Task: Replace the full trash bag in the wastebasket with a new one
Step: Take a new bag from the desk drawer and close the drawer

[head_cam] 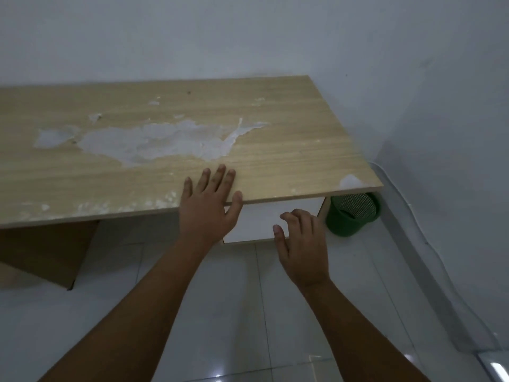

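At the centre of the frame the left hand (210, 205) lies flat with fingers spread on the front edge of the worn wooden table (275, 150), gripping nothing. Just right of it and lower, the right hand (301, 244) hangs loosely curled and empty in front of a white panel (256, 224) under the tabletop. The green wastebasket (352, 215) stands on the tiled floor (234, 312) at right of centre, half under the table's right end, near the wall (440, 92).

1. Desk top (275, 150) is pale wood grain, with big grey-white patches where the veneer's peeled.
2. Drawer front (259, 221) under it is plain white.
3. Wastebasket (349, 216) is dark green, mesh pattern on the wall.
4. Floor (248, 312) is glossy white tile, and the wall (248, 34) is a flat grey-white.
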